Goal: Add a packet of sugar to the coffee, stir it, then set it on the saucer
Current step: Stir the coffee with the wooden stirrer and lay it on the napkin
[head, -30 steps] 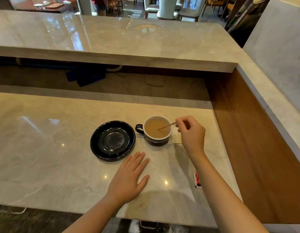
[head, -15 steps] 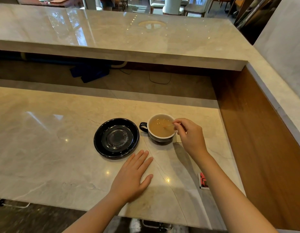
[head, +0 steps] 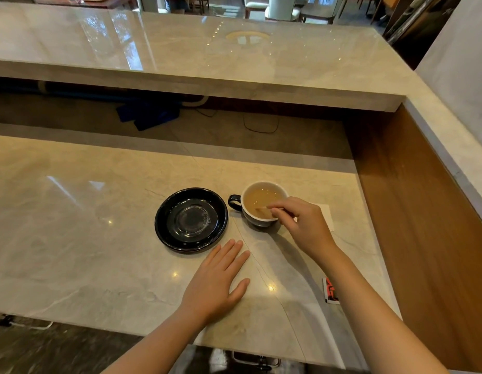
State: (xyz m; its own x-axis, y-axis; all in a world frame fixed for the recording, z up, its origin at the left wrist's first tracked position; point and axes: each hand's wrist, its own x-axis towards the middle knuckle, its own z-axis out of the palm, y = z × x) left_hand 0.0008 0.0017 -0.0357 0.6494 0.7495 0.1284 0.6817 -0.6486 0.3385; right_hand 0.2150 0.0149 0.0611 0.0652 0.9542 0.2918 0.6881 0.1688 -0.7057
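A dark cup (head: 257, 222) with a white inside, full of light brown coffee (head: 260, 199), stands on the marble counter, handle to the left. My right hand (head: 302, 225) hovers over its near right rim and pinches a thin wooden stirrer (head: 262, 210) whose tip dips into the coffee. Left of the cup lies an empty black saucer (head: 191, 219). My left hand (head: 219, 282) rests flat on the counter below the saucer, fingers spread, holding nothing.
A white napkin (head: 326, 215) lies under my right hand, right of the cup. A red-and-white sugar packet (head: 330, 291) lies near my right forearm. A wooden side wall (head: 423, 225) bounds the counter on the right; a raised marble ledge (head: 207, 63) runs behind.
My right hand has moved left and lower over the cup, and the stirrer has swung round inside the coffee. The left hand has stayed flat in place.
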